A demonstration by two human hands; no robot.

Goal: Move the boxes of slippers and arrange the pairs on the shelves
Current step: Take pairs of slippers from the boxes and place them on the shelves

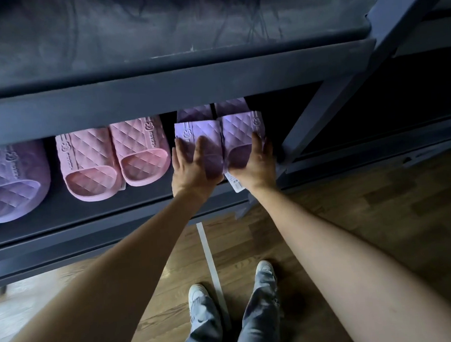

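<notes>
- Lilac pair (pixel 243 128) sits at the right end of the lower shelf (pixel 142 201), beside the pink pair (pixel 114 155) on its left, same facing, so the row reads evenly.
- Left hand (pixel 193 170) and right hand (pixel 255 164) lie flat, fingers straight, one per slipper — pressing, not gripping; probably squaring the two together.
- Second lilac pair (pixel 195 112) sits just behind, farther in.

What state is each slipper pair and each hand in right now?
Front purple pair: side by side on the lower shelf, under both hands.
Left hand: fingers fairly straight, resting on that pair's left side.
Right hand: fingers fairly straight, against its right side.
Pink pair: placed, untouched.
Rear purple pair: behind, partly hidden.
</notes>
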